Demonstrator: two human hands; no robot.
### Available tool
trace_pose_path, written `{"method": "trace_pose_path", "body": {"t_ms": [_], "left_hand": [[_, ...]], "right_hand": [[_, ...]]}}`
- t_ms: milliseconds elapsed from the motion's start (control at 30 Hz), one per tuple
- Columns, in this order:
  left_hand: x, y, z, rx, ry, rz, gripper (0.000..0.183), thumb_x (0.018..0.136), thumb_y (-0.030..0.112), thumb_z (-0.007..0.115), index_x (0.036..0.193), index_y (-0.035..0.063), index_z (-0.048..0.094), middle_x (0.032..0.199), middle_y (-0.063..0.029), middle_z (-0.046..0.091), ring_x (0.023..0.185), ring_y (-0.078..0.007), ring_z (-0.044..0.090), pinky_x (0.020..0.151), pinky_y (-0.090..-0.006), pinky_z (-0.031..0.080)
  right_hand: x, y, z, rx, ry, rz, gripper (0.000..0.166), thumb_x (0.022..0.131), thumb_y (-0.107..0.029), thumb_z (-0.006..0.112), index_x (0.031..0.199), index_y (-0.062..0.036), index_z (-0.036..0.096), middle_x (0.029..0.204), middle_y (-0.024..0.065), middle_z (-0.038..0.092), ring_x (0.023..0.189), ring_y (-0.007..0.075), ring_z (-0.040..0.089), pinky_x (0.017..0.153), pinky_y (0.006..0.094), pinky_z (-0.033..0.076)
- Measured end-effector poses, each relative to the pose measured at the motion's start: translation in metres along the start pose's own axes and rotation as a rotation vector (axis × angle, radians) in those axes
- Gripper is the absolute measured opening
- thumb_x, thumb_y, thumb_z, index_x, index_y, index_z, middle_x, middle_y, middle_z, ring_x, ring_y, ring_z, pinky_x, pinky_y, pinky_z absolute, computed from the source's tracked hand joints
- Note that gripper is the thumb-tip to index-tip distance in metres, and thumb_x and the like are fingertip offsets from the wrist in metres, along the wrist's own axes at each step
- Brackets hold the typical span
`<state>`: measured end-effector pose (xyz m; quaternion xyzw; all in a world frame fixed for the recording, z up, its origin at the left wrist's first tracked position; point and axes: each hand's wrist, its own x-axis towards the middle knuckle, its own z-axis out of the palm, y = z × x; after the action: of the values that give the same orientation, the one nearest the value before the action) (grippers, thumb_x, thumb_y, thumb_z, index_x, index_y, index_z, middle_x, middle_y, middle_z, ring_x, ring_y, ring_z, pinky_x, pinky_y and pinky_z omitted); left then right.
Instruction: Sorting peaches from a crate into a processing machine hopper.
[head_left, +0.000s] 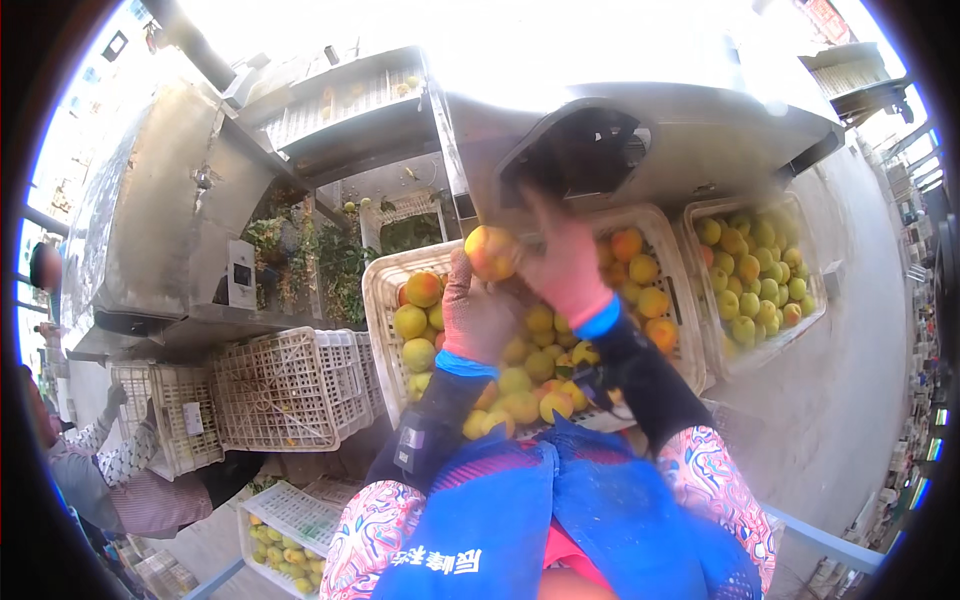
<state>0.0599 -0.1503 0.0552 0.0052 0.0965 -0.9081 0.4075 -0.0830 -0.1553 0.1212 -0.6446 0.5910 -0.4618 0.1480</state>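
Observation:
My left hand (480, 319), in a pinkish glove, holds a yellow-orange stone fruit with a red blush (490, 253) between thumb and fingers. This is above a white plastic crate (384, 300) of similar yellow, green and reddish fruits (540, 366). My right hand (566, 259), also gloved and blurred by motion, is just right of the held fruit, its upper fingers stretched towards a dark opening (574, 154) in a metal machine. Whether it touches the fruit or grips anything is unclear. Blue cuffs and dark sleeves cover both my wrists.
Another crate of fruit (694, 285) stands on the right. Empty-looking white crates (274, 390) lie on their sides at left, where a co-worker (139, 487) handles one. A fruit crate (281, 551) sits lower left. Leaves (337, 262) pile beneath the metal machine (697, 142).

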Motion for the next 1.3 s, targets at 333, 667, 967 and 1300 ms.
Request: {"method": "trace_pose_path", "body": {"t_ms": [333,667,967,1300], "left_hand": [[0.003,0.003,-0.043,0.513,0.239,0.036,0.046,0.100,0.041,0.062,0.128,0.0049,0.057,0.120,-0.0109,0.063,0.112,-0.0259,0.060,0.100,-0.0415,0.048],[0.041,-0.031,-0.230,2.671,0.091,-0.148,0.052,0.079,0.028,0.074,0.122,0.0036,0.062,0.112,-0.0186,0.068,0.102,-0.0378,0.066,0.090,-0.0457,0.054],[0.052,-0.029,-0.180,2.581,0.395,-0.455,0.057,0.084,0.032,0.074,0.131,0.0039,0.058,0.124,-0.0163,0.065,0.116,-0.0278,0.064,0.095,-0.0402,0.053],[0.000,0.011,-0.088,0.092,0.309,-0.231,0.083,0.087,0.058,0.067,0.146,0.0054,0.042,0.148,-0.0181,0.047,0.138,-0.0361,0.044,0.119,-0.0545,0.031]], "right_hand": [[-0.026,0.015,-0.014,-0.172,0.168,-0.086,0.082,0.067,-0.028,0.089,0.134,0.0038,0.054,0.117,0.0242,0.065,0.106,0.0410,0.064,0.094,0.0446,0.051],[0.072,0.069,-0.016,-0.362,0.300,-0.224,0.044,0.077,-0.034,0.081,0.111,-0.0097,0.068,0.099,0.0153,0.071,0.088,0.0380,0.067,0.079,0.0477,0.053],[-0.124,0.183,0.027,-0.793,-1.022,0.263,0.024,0.087,-0.028,0.065,0.098,-0.0101,0.076,0.096,0.0161,0.074,0.086,0.0355,0.070,0.080,0.0481,0.056],[-0.060,0.103,-0.010,-0.134,-0.812,0.234,0.057,0.083,-0.017,0.067,0.138,-0.0073,0.057,0.132,0.0204,0.063,0.117,0.0368,0.063,0.099,0.0463,0.051]]}}
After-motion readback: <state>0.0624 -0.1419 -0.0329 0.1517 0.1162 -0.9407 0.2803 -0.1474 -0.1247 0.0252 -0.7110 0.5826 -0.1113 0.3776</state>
